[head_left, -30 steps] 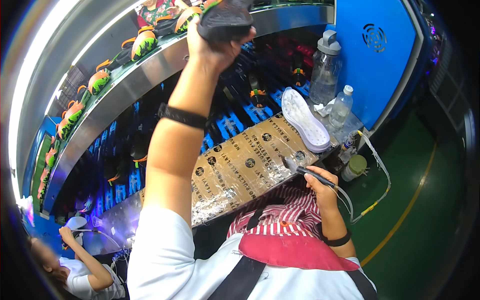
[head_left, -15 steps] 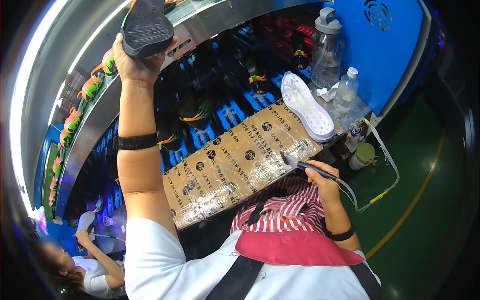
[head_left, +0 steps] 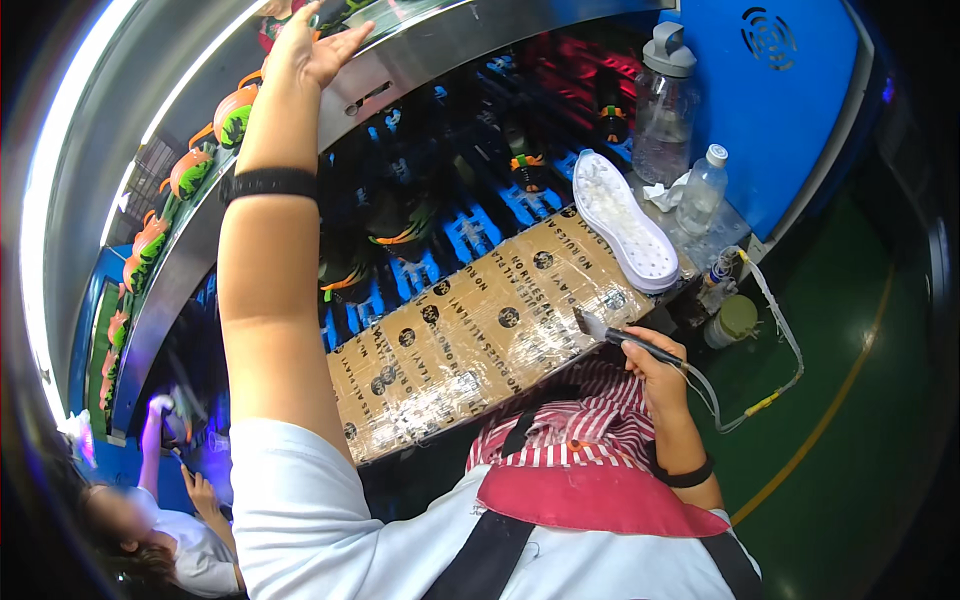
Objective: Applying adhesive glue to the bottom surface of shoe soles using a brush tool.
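High at the upper left, my left hand [head_left: 312,58] is stretched out beside the curved metal rim [head_left: 395,70] of the machine. Its fingers are spread, and no shoe shows in it. A partly cut-off reddish item [head_left: 272,28] lies just beyond it at the picture's edge. My right hand [head_left: 655,365] grips a brush [head_left: 640,343] by its black handle, with a thin tube [head_left: 710,395] running from the handle's end. The bristles hover over or touch the front edge of a cardboard-covered board [head_left: 470,330]; which one I cannot tell. Upon the board's right end rests a white shoe sole [head_left: 622,225].
A large grey-lidded bottle [head_left: 664,110], a small clear bottle [head_left: 703,190] and crumpled tissue [head_left: 662,196] stand at the right. Orange-green shoes [head_left: 190,172] line the left side. Dark shoes [head_left: 525,170] sit on the lit blue conveyor. A co-worker [head_left: 180,530] is at lower left.
The black-soled shoe has left my left hand, which has opened and reached farther up. My right hand with the brush is nearly unmoved. The view has shifted slightly. The co-worker's arms have moved.
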Available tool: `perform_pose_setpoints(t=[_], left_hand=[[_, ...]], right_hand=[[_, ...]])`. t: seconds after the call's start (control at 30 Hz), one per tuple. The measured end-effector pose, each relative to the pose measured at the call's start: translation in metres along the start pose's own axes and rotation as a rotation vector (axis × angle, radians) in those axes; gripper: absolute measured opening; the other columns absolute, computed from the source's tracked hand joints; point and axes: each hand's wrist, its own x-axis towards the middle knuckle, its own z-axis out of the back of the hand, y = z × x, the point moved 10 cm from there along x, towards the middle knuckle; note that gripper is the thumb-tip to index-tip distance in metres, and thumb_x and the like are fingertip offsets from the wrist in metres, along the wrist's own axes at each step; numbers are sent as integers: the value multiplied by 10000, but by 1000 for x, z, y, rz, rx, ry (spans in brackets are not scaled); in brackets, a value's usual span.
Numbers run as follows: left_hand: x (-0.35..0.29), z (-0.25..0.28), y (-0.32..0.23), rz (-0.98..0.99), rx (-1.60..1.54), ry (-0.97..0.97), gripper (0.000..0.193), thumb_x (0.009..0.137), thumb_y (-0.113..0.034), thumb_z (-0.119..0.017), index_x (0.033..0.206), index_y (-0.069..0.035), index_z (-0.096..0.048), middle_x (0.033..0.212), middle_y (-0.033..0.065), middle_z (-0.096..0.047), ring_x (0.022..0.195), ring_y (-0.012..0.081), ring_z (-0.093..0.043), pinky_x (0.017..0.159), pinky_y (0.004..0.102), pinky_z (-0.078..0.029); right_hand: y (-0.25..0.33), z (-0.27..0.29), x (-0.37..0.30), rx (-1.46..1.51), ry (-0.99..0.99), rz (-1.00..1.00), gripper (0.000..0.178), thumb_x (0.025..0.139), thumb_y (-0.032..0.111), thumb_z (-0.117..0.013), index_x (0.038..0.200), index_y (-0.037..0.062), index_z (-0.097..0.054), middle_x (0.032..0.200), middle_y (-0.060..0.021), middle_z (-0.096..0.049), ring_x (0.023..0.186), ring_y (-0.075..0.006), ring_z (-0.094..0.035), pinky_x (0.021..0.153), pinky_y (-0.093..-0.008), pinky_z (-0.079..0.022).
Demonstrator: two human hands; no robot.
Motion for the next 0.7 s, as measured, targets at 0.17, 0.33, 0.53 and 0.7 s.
perform_pose_setpoints(t=[0.17,0.33,0.53,0.7], left_hand=[[-57,16,-76,-951,1252,-356,465,811,-324,-621,1200,-73,-573,1273,199,-496,1015,294,-602,807,377,-504],[-65,1,-75,-1316,2299,-611,486,802,-424,-574,1240,-214,-554,1231,216,-521,1150,338,-496,921,443,-430],[-73,-23,-49,-1091,2286,-526,425,825,-418,-567,1195,-212,-590,1067,188,-615,976,337,-594,817,423,-472],[-79,35,-94,-919,2255,-578,416,792,-458,-603,1162,-269,-614,1051,148,-635,1010,320,-586,848,427,-461]], right_hand=[[0,-10,1,-25,23,-17,234,763,63,-687,974,-30,-647,641,-30,-613,504,-44,-516,460,-150,-353],[-6,-24,0,-18,97,-35,229,759,47,-702,969,-29,-654,672,-13,-620,543,-37,-537,481,-147,-373],[-11,-18,3,-49,56,-61,228,756,40,-702,969,-29,-656,677,-12,-620,542,-43,-540,474,-149,-370],[-5,-21,3,-69,66,-45,236,754,47,-700,970,-35,-651,665,-21,-619,529,-45,-533,467,-150,-367]])
